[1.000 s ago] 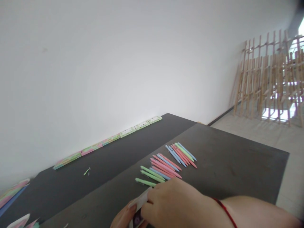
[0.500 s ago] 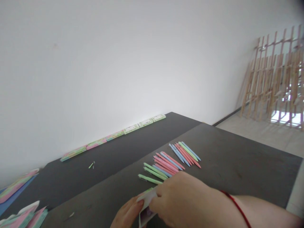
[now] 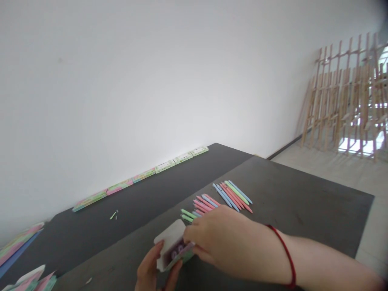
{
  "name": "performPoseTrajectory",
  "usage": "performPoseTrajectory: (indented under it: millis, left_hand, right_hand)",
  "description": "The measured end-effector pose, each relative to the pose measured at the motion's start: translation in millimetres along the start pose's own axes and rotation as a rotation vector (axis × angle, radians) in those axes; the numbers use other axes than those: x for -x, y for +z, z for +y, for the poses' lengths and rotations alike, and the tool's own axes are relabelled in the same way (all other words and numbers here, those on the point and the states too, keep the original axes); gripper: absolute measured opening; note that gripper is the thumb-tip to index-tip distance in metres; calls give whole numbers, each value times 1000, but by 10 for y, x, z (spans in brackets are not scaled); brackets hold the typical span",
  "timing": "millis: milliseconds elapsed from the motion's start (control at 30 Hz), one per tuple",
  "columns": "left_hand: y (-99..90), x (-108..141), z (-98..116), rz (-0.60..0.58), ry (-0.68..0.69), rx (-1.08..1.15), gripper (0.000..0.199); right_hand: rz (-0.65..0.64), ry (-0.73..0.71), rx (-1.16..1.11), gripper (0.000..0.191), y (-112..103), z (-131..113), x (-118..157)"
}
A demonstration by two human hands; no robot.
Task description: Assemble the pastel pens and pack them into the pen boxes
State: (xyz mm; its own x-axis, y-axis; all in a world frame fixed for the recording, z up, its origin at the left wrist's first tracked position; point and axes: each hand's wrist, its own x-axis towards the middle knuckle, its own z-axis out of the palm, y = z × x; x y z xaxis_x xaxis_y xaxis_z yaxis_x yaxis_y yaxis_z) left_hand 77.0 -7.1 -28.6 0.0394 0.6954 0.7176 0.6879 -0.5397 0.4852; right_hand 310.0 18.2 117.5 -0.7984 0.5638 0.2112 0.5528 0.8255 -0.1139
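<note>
My left hand [image 3: 154,264] grips a small cardboard box [image 3: 184,255] between thumb and fingers, low in the middle of the view. The box's white end flap [image 3: 170,234] stands open, and a few pale purplish round shapes show in the shaded inside. At the box's right side is my right hand [image 3: 216,238], its fingers bent and closed on the edge; whether it also pinches something inside is hidden. Just beyond that hand lie green pens [image 3: 188,215] and pink and blue pens [image 3: 203,203], partly covered by it. Another group of pens [image 3: 233,196] rests further right.
Pastel boxes [image 3: 144,175] line the dark table [image 3: 303,206] along the white wall. More pastel packets [image 3: 21,244] and open boxes [image 3: 33,281] are at the left edge. Small green scraps [image 3: 113,215] lie on the table. Wooden racks [image 3: 339,97] lean at the far right.
The box has come up slightly and to the left, turning so its opening and flap show more. My right hand has shifted with it, covering more of the green pens.
</note>
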Motion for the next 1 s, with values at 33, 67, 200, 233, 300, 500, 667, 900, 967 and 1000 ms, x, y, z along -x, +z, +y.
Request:
performPoseTrajectory:
  millis: [33, 67, 200, 233, 300, 500, 667, 900, 967, 1000]
  left_hand:
    - [6, -30, 45, 37, -109, 78, 48]
    - [11, -66, 94, 61, -216, 159, 51]
    - [20, -190, 216, 75, -462, 339, 51]
    - [21, -208, 212, 65, -481, 346, 50]
    - [21, -233, 169, 33, -500, 362, 49]
    - [-57, -338, -11, -68, -601, 310, 53]
    - [-200, -395, -86, -56, -658, 256, 54]
    - [-33, -234, 66, 89, -592, 442, 55]
    - [15, -185, 85, 121, -536, 405, 48]
    - [27, -167, 87, 137, -499, 360, 44]
  right_hand:
    - [81, 44, -39, 8, -3, 32, -32]
    - [143, 100, -76, 12, 12, 69, -72]
    - [223, 228, -211, 23, 225, 231, -282]
    - [217, 215, -233, 25, 303, 263, -333]
    - [171, 163, -251, 25, 460, 299, -416]
    - [0, 153, -264, 26, 853, 196, -481]
    - [-48, 192, -416, 34, 1113, 106, -473]
    - [336, 137, -843, 55, 1201, 77, -532]
    - [404, 126, -853, 48, 1224, 51, -529]
    - [430, 127, -841, 44, 1237, 37, -524]
